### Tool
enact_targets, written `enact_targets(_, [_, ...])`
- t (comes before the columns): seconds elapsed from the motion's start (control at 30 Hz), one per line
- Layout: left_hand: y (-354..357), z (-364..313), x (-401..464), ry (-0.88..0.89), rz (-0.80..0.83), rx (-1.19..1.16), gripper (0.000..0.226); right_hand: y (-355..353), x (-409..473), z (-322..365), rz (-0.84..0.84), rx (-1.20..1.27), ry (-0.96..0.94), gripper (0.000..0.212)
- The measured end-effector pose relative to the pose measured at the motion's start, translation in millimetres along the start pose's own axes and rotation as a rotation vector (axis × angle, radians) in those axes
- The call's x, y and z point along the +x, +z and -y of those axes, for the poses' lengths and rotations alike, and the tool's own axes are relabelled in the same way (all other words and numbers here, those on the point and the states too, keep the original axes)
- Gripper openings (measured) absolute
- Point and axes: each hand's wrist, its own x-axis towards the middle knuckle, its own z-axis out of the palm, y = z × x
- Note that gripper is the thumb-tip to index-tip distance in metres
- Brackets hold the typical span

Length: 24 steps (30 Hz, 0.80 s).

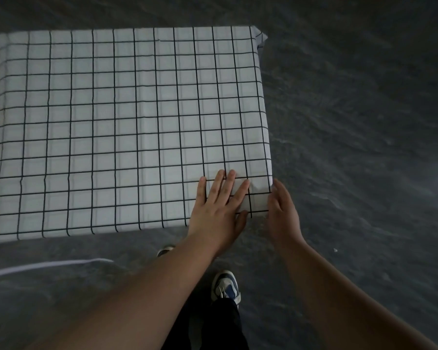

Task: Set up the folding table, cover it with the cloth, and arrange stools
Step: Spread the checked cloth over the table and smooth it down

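Nearest to us, at the bottom of the frame, our two bare forearms reach forward over black trousers and a white-and-blue sneaker [225, 286] planted on the dark grey floor [364, 147]. A thin pale cord [48, 266] lies on that floor at lower left.

Our left hand [216, 205] lies flat on the near right corner of the white cloth with the black grid pattern [127, 127], its fingers [232, 183] spread and pressing down, gripping nothing. Our right hand [282, 210] sits just beside it at the corner's outer edge, cupped against the draped side; we cannot tell whether it pinches the hem or only smooths it.

Beyond the hands, the cloth covers the whole folding surface beneath, filling the left and centre of the frame, with a small bunched fold at the far right corner [259, 37]. No stools are in view.

We judge the cloth light, soft and apt to slide, so it is best taken at corners or hems and tugged gently while one palm pins it. Creases should brush out easily toward the edges.
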Motion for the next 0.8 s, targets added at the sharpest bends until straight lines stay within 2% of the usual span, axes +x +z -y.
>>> enact_targets(0.1, [-4,1,0,0.002,0.024,-0.018,0.072,-3,0,4,-0.048,-0.004,0.003,0.043])
enact_targets(0.3, [-12,-3,-1,0.012,-0.014,-0.066,0.072,0,4,12,0.060,-0.167,-0.007,0.047])
enact_targets(0.6, [-10,6,12,-0.086,-0.017,-0.089,0.065,7,20,21,0.049,-0.247,0.018,0.036])
enact_targets(0.8, [-8,6,16,-0.099,-0.004,-0.094,0.065,13,24,26,0.032,-0.264,0.013,0.017])
